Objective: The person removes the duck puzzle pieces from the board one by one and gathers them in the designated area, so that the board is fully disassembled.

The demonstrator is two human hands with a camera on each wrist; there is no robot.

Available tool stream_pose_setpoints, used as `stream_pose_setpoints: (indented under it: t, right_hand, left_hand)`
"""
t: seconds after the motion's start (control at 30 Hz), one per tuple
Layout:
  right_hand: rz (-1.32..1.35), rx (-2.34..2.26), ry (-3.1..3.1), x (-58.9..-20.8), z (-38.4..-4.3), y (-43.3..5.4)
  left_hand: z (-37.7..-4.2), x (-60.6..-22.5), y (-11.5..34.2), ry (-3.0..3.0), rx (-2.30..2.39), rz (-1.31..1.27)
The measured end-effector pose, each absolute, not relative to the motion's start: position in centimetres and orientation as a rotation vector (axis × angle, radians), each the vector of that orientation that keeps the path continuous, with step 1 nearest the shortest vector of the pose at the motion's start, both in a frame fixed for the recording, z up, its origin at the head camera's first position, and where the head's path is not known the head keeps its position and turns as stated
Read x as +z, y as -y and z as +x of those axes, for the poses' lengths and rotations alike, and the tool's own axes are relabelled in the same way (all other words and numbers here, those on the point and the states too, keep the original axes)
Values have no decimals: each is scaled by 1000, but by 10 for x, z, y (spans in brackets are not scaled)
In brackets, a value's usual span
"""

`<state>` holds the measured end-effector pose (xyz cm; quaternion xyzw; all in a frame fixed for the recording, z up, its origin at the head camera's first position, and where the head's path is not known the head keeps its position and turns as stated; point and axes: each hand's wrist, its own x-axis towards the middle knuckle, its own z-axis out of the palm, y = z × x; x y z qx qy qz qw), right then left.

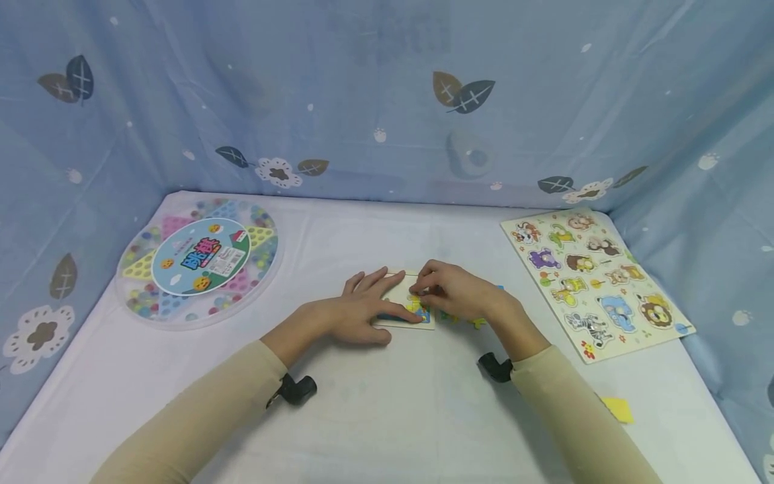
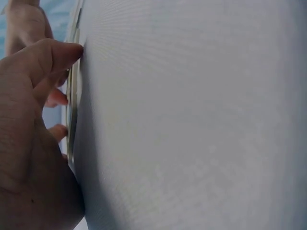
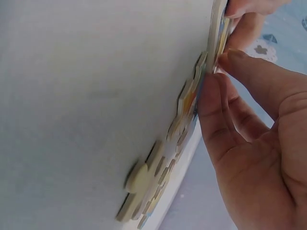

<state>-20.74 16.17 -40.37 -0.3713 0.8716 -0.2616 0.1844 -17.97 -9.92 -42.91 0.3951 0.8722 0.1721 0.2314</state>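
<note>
A small wooden puzzle board (image 1: 397, 290) lies flat at the middle of the table, with blue and yellow pieces on its lower right part. My left hand (image 1: 357, 314) rests across its left side, fingers spread and fairly straight. Over the right part, my right hand (image 1: 455, 290) has curled fingers and pinches a puzzle piece, mostly hidden by the fingertips. Loose puzzle pieces (image 1: 475, 322), green and yellow, lie just right of the board, partly under the right hand. The right wrist view shows more of these loose pieces (image 3: 156, 179) on the cloth, edge-on.
A round clear marble-game case (image 1: 199, 259) lies at the back left. The animal puzzle board (image 1: 595, 282) is at the back right. A yellow paper scrap (image 1: 618, 409) sits near my right sleeve. Blue patterned curtains (image 1: 375, 101) stand behind and at both sides.
</note>
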Motion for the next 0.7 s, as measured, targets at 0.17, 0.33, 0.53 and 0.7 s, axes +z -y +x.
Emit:
stream_pose_setpoints:
  t: [0.17,0.33,0.53,0.7]
  right_hand:
    - [-1014,-733,-2470,-403,-206,-162]
    - [-995,-736,-2491,-403,-206,-163]
    - [-985,-773,-2482,-403,-206,-164]
    - [-976,-798,-2457,-403,-207,-165]
  left_hand:
    - [-180,-430,99,-2401,458,1099]
    - [-177,-429,99,-2415,419,1081]
    - [-176,-429,99,-2425,389,1055]
    - [-176,-427,99,-2417,399,1038]
